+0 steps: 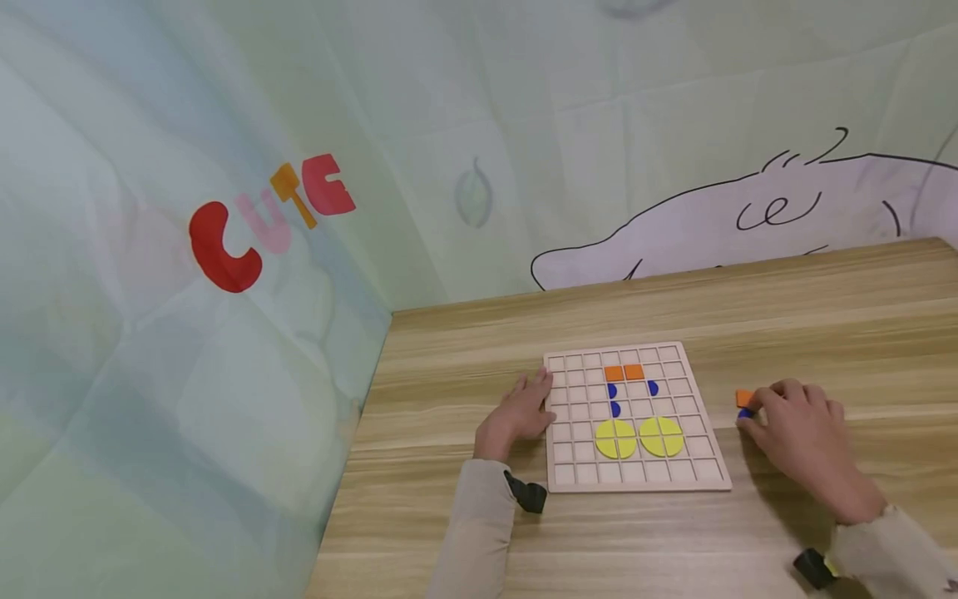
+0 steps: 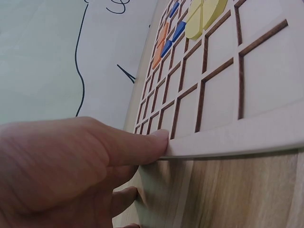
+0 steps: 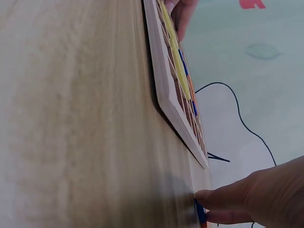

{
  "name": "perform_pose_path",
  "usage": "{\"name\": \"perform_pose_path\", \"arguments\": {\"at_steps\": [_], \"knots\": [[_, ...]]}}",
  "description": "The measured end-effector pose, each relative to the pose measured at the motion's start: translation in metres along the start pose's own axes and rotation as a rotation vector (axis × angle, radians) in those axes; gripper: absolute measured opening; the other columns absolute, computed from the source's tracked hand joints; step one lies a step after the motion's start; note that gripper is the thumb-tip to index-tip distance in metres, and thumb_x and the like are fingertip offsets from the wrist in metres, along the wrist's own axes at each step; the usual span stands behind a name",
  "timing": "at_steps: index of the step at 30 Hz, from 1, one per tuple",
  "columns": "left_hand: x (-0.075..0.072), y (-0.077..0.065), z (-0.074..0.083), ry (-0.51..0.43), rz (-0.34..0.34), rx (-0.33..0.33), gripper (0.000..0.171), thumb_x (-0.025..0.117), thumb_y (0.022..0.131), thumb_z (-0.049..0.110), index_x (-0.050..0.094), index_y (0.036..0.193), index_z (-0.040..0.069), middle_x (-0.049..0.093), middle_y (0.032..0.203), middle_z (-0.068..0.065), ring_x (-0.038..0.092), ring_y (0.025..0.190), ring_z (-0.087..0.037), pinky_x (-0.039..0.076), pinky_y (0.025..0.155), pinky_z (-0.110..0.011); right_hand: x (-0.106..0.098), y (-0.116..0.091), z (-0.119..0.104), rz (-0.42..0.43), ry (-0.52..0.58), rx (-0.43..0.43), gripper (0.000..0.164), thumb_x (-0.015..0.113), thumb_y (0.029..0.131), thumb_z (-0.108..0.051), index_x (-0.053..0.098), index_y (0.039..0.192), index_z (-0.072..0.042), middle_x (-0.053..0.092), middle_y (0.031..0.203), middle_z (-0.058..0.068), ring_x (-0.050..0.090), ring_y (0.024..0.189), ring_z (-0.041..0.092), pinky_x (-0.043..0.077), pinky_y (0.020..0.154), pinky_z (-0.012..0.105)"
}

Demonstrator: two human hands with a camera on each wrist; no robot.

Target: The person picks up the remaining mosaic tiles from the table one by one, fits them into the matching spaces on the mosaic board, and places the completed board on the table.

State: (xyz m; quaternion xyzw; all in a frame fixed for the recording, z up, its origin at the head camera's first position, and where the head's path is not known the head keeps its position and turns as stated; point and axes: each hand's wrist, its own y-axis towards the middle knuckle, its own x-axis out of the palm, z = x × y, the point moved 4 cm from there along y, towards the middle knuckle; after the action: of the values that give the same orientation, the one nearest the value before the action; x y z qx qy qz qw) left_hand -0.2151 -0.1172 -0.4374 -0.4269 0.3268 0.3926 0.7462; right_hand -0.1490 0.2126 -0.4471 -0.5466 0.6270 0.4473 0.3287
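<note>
A pale wooden grid board (image 1: 576, 474) lies on the table. Set in it are two orange squares (image 1: 614, 373), several small blue half-circle pieces (image 1: 654, 388) and two yellow circles (image 1: 662, 437) made of quarter pieces. My left hand (image 1: 520, 413) rests at the board's left edge, its thumb tip touching the rim in the left wrist view. Right of the board, my right hand (image 1: 804, 428) pinches a blue half-circle (image 3: 200, 212) between thumb and finger, low at the tabletop. Just beyond it lies another orange square (image 1: 744, 398), partly covered by the fingers.
The wood-grain table (image 1: 464, 349) ends at a printed cloth backdrop (image 1: 464, 108) at the back and left. Dark wrist straps (image 1: 526, 492) sit at both sleeve cuffs.
</note>
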Motion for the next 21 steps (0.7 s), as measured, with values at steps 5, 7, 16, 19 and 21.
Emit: {"name": "perform_pose_path", "arguments": {"at_steps": [5, 7, 16, 19, 21], "knots": [[-0.0003, -0.0009, 0.0006, -0.006, -0.005, -0.001, 0.063, 0.048, 0.1, 0.021, 0.017, 0.154, 0.013, 0.007, 0.162, 0.0, 0.001, 0.149, -0.027, 0.01, 0.121, -0.048, 0.0003, 0.0013, -0.0001, 0.003, -0.005, -0.006, 0.024, 0.075, 0.08, -0.026, 0.063, 0.083, -0.005, 0.051, 0.107, 0.032, 0.038, 0.102, 0.055, 0.029, 0.08, 0.065], [-0.0004, -0.0014, 0.0013, -0.008, -0.005, -0.001, 0.064, 0.049, 0.1, 0.021, 0.017, 0.154, 0.012, 0.007, 0.162, -0.001, 0.001, 0.149, -0.027, 0.01, 0.121, -0.048, 0.0, 0.001, 0.0008, -0.004, -0.009, -0.006, 0.024, 0.075, 0.079, -0.028, 0.063, 0.082, -0.007, 0.051, 0.106, 0.032, 0.037, 0.101, 0.055, 0.029, 0.08, 0.065], [-0.0004, -0.0017, 0.001, -0.014, -0.003, -0.01, 0.064, 0.048, 0.1, 0.021, 0.016, 0.154, 0.013, 0.006, 0.162, 0.001, 0.001, 0.149, -0.026, 0.01, 0.121, -0.047, -0.0032, -0.0001, 0.0001, -0.041, -0.001, -0.066, 0.01, 0.077, 0.077, -0.018, 0.069, 0.079, -0.011, 0.055, 0.107, 0.03, 0.041, 0.1, 0.052, 0.032, 0.073, 0.061], [-0.0005, -0.0015, 0.0008, -0.017, -0.003, -0.011, 0.064, 0.048, 0.1, 0.021, 0.016, 0.154, 0.013, 0.006, 0.162, 0.001, 0.0, 0.149, -0.026, 0.009, 0.121, -0.047, -0.0043, 0.001, -0.0013, -0.063, -0.002, -0.073, 0.01, 0.076, 0.077, -0.016, 0.068, 0.077, -0.01, 0.056, 0.107, 0.03, 0.042, 0.1, 0.052, 0.033, 0.073, 0.061], [-0.0002, -0.0015, 0.0006, -0.016, -0.003, -0.008, 0.064, 0.048, 0.1, 0.021, 0.016, 0.154, 0.013, 0.006, 0.162, 0.001, 0.0, 0.149, -0.026, 0.009, 0.121, -0.046, -0.0045, 0.0015, -0.0015, -0.092, -0.004, -0.07, 0.012, 0.075, 0.078, -0.017, 0.066, 0.076, -0.009, 0.055, 0.108, 0.031, 0.041, 0.1, 0.053, 0.033, 0.074, 0.062]]}}
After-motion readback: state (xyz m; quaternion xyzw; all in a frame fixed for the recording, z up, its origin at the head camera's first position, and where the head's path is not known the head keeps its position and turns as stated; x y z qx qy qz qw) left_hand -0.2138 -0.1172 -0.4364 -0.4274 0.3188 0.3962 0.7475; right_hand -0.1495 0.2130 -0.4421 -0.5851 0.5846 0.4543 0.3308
